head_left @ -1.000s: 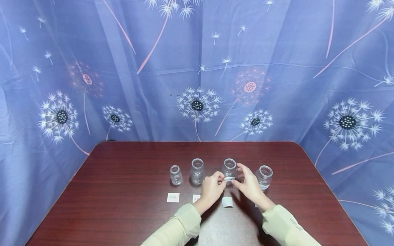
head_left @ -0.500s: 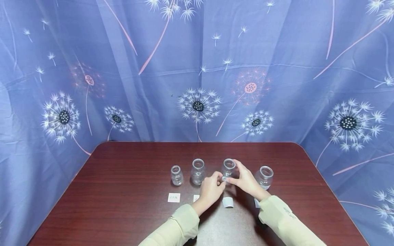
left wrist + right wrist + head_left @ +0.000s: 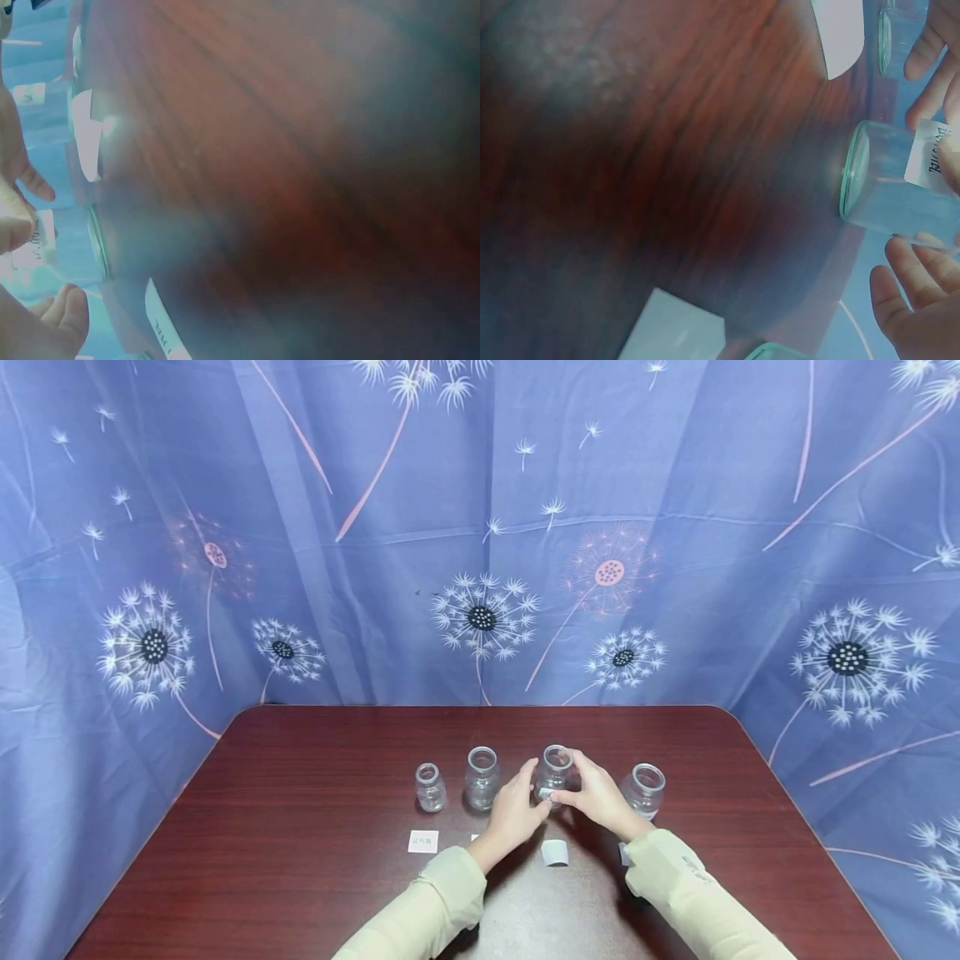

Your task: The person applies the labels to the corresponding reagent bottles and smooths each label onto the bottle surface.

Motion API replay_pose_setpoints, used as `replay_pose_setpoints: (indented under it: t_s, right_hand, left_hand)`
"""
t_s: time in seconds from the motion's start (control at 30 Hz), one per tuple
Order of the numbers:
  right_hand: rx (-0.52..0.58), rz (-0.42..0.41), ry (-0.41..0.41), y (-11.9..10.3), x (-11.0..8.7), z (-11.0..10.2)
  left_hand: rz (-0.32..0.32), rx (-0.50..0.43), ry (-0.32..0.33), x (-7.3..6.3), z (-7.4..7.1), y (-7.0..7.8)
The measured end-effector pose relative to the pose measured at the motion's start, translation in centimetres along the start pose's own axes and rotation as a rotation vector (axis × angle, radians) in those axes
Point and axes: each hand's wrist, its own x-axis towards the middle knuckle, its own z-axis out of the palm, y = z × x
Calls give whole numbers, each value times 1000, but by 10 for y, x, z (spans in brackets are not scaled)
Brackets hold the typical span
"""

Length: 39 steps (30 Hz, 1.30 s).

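Several clear glass jars stand in a row on the table. My hands are at the third jar from the left [image 3: 552,777], which has a small white label [image 3: 930,154] with dark handwriting on its front. My right hand [image 3: 602,797] holds this jar from the right, its thumb on the label. From the left, my left hand [image 3: 513,814] cups the jar, with its thumb low near the front. Part of the jar is hidden by the fingers. A curled white paper piece [image 3: 555,852] lies in front of it.
To the left stand a small jar [image 3: 430,787] and a taller jar [image 3: 482,779]; at right stands a wide jar [image 3: 645,787]. A handwritten card [image 3: 423,842] lies at left. My forearms partly cover two other cards. A blue dandelion-print curtain [image 3: 480,527] hangs behind.
The label strip held between both hands now lies against the jar's front. My right fingers came closer round the jar; my left fingers went from pinching the strip to the jar's left side.
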Motion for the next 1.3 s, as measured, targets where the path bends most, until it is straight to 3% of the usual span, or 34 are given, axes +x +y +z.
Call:
replay_pose_setpoints:
  t_s: [0.17, 0.43, 0.83, 1.07, 1.3]
  right_hand:
    - [-37, -11, 1, 2, 1, 0]
    - [-86, -32, -25, 4, -1, 5]
    - [-104, -63, -66, 1, -5, -1]
    - [-90, -69, -125, 3, -7, -6]
    - [-66, -87, -190, 3, -8, -14]
  left_hand:
    - [35, 42, -1, 5, 1, -1]
    - [36, 56, 13, 8, 5, -3]
    - [-28, 196, -30, 10, 11, -3]
    - [61, 249, -42, 10, 6, -8]
    - [141, 252, 2, 8, 4, -12]
